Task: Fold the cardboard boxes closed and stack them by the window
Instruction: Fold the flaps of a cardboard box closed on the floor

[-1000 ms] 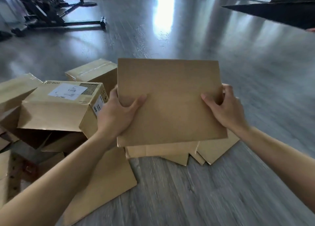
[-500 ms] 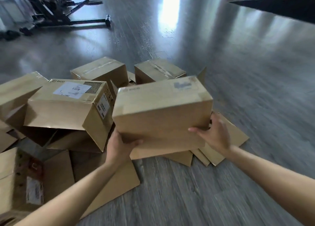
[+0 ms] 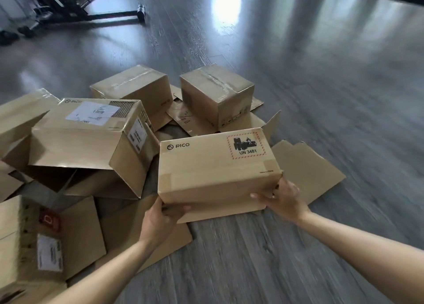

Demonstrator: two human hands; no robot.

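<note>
A brown cardboard box (image 3: 218, 166) marked PICO and UN 3481 lies low over the floor, its taped top facing me. My left hand (image 3: 160, 218) grips its near lower left corner, thumb on the front face. At the near right corner my right hand (image 3: 282, 198) holds the box with fingers curled under the edge. Its open flaps spread on the floor to the right and behind it.
Two taped boxes (image 3: 135, 92) (image 3: 215, 94) stand behind. A labelled box (image 3: 87, 140) lies on its side at left, mouth open toward me. More open boxes (image 3: 46, 239) and a loose cardboard sheet (image 3: 146, 230) crowd the left. A black equipment frame (image 3: 91, 9) stands far left on the grey floor.
The box was held up flat before my face, then tipped forward and lowered toward the floor. Both hands slid to its near bottom corners. My view tilted down.
</note>
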